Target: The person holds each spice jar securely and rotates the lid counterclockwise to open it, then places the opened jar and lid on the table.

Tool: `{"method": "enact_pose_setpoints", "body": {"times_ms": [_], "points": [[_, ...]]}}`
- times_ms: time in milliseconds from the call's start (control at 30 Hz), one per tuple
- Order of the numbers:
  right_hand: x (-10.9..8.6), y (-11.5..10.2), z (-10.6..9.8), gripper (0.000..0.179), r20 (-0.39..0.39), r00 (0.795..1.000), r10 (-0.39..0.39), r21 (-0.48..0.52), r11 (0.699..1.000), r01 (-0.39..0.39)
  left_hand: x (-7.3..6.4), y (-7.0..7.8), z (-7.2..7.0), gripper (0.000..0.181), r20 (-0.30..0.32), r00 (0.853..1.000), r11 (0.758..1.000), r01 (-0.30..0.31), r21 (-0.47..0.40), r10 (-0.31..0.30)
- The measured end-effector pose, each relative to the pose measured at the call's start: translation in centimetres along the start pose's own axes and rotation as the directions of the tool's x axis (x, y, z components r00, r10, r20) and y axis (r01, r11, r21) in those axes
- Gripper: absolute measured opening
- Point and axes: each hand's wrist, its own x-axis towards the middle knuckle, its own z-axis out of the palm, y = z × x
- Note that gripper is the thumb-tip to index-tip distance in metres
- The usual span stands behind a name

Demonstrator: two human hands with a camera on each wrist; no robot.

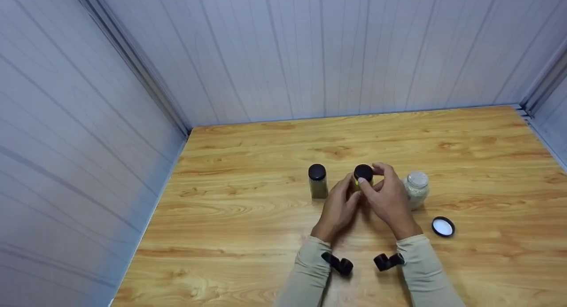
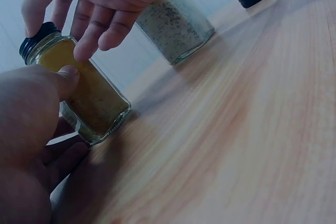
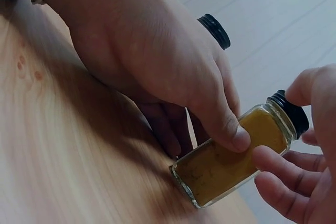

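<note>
A square glass spice jar [image 2: 102, 100] of yellow-brown powder stands between the two hands, its base at the wooden table. My left hand [image 1: 338, 207] grips the jar's body, thumb along the near face and fingers behind. At the top, my right hand [image 1: 390, 201] holds the black screw lid [image 1: 363, 171] between thumb and fingers. In the right wrist view, the lid sits on the jar's threaded neck, and other right-hand fingertips [image 3: 268, 161] lie along the glass.
Left of the hands stands a black-lidded jar [image 1: 318, 188]. Just right of the right hand is a jar [image 1: 417, 196] of pale, speckled contents with a whitish top. A loose black lid [image 1: 443, 227], white inside facing up, lies nearer on the table [image 1: 248, 236]. Panelled walls [image 1: 292, 54] border the table.
</note>
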Motion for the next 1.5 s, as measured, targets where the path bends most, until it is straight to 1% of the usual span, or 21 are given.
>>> {"method": "enact_pose_setpoints", "body": {"times_ms": [100, 300, 400, 533, 667, 867, 1000, 1100, 1200, 1300, 1400, 1500], "points": [[-0.07, 0.07, 0.03, 0.058, 0.0, 1.0, 0.003, 0.003, 1.0, -0.003, -0.02, -0.04, 0.06, 0.052, -0.001, 1.0, 1.0, 0.003, 0.006, -0.003], [-0.14, 0.19, 0.06, 0.047, -0.018, 0.999, -0.039, -0.017, 0.999, 0.039, -0.1, 0.0, 0.06, 0.052, 0.004, 1.0, 1.0, 0.004, 0.015, -0.004], [-0.09, 0.05, 0.02, 0.045, -0.019, 0.999, -0.049, -0.032, 0.998, 0.049, -0.14, 0.08, -0.03, 0.053, 0.004, 1.0, 1.0, 0.0, 0.023, 0.0], [-0.07, -0.15, -0.15, 0.048, -0.001, 0.998, -0.058, -0.061, 0.996, 0.058, -0.19, 0.14, -0.06, 0.052, 0.002, 1.0, 1.0, 0.003, 0.024, -0.004], [-0.04, -0.19, -0.36, 0.052, 0.03, 0.998, -0.062, -0.066, 0.996, 0.064, -0.13, 0.17, 0.0, 0.049, -0.003, 1.0, 1.0, -0.001, 0.02, 0.001], [-0.06, -0.21, -0.36, 0.062, 0.057, 0.998, -0.015, -0.032, 0.999, 0.017, -0.18, 0.13, 0.0, 0.051, -0.005, 1.0, 1.0, 0.0, 0.026, 0.0], [-0.04, -0.1, -0.11, 0.057, 0.043, 0.999, -0.018, -0.042, 0.999, 0.02, -0.13, 0.14, -0.05, 0.051, -0.008, 1.0, 0.999, -0.005, 0.036, 0.006], [0.03, 0.04, 0.01, 0.052, 0.04, 0.998, -0.047, -0.063, 0.997, 0.049, -0.03, 0.14, -0.07, 0.05, -0.008, 1.0, 1.0, -0.006, 0.024, 0.007], [0.04, 0.07, -0.02, 0.05, 0.041, 0.996, -0.082, -0.077, 0.993, 0.085, 0.04, 0.14, -0.03, 0.049, -0.011, 1.0, 1.0, -0.006, 0.006, 0.006], [0.04, 0.01, -0.13, 0.05, 0.047, 0.994, -0.1, -0.079, 0.991, 0.104, 0.11, 0.17, 0.02, 0.049, -0.011, 1.0, 1.0, -0.005, -0.002, 0.005], [0.04, -0.09, -0.26, 0.051, 0.06, 0.993, -0.097, -0.072, 0.992, 0.101, 0.09, 0.24, -0.01, 0.048, -0.01, 1.0, 1.0, 0.002, 0.004, -0.002], [0.03, -0.18, -0.31, 0.053, 0.072, 0.995, -0.072, -0.057, 0.995, 0.076, 0.02, 0.3, -0.05, 0.048, -0.006, 1.0, 1.0, 0.023, 0.017, -0.023]]}}
